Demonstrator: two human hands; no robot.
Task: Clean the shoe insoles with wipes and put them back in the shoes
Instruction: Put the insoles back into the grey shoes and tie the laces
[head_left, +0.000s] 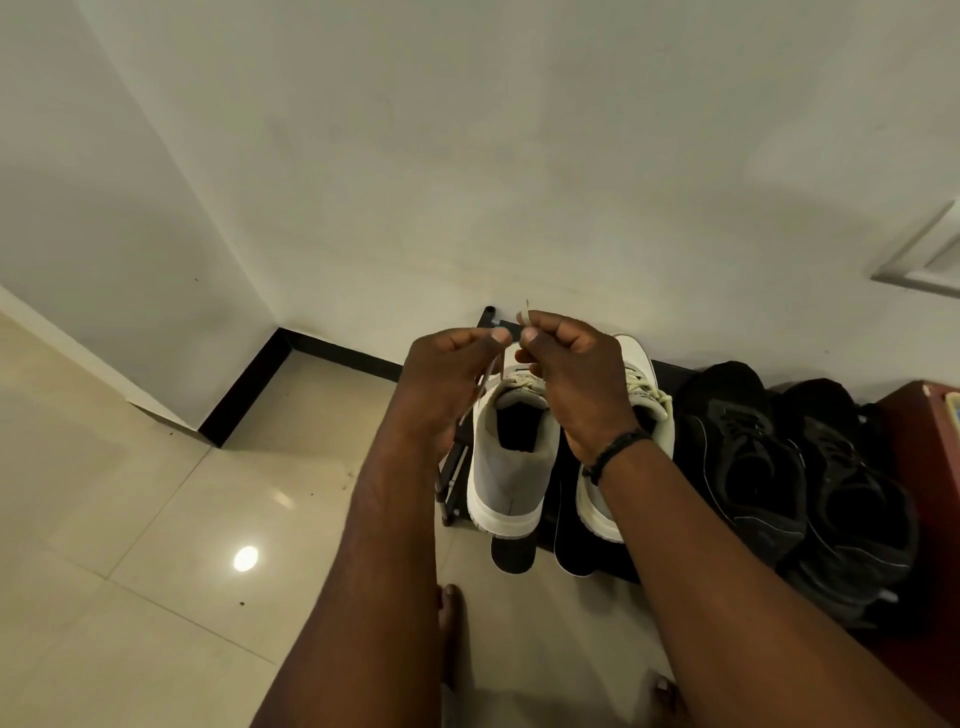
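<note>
Grey-and-white fabric marks the pair of sneakers standing heel-toward-camera on a low black shoe rack (451, 467) against the wall: the left sneaker (511, 457) in full view, the right sneaker (636, 415) largely behind the right wrist. Both hands are raised above the left sneaker's tongue, each grip pinched together on a pale lace: the left hand (449, 384) holds a lace strand (485, 382) that runs down along its palm, and the right hand (576, 364) pinches a lace end (524, 314) whose tip pokes up above its thumb. The laces appear held taut and apart, judged to be for loosening or untying so the shoe mouth opens. Two dark insoles lie flat, their rounded ends projecting from under the sneakers toward the camera: one insole (513, 556) below the left sneaker's heel, the other insole (571, 545) beside it, presumably set out for wiping or awaiting refitting. No wipes can be seen. Whether the left sneaker's dark interior already holds an insole cannot be determined. Black shoes (769, 467) crowd the rack to the right; a reddish object is cut off at the frame edge. Bare toes (452, 603) show on the tiled floor (156, 519) below.
</note>
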